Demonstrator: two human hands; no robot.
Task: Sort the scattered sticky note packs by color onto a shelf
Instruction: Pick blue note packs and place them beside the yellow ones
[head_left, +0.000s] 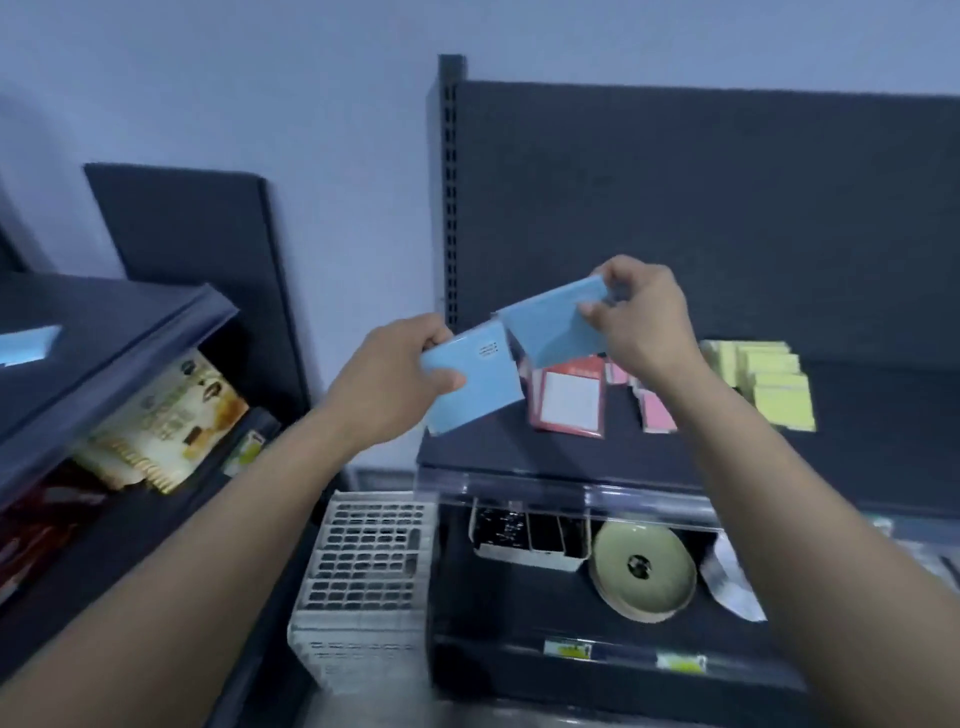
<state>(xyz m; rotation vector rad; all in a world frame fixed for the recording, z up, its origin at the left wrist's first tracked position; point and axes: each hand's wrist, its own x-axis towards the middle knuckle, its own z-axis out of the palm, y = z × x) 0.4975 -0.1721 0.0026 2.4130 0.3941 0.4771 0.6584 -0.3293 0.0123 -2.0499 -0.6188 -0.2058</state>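
One blue pack (475, 382) is pinched in the left hand (395, 384), a second blue pack (553, 325) in the right hand (641, 317); both are held above the shelf's (857, 457) left end. Red (569, 400), pink (657, 410) and yellow packs (769, 384) are laid along its back edge.

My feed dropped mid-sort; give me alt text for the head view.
The left hand and the right hand each hold a blue pack above the dark shelf. Red-framed, pink and yellow packs already lie there.
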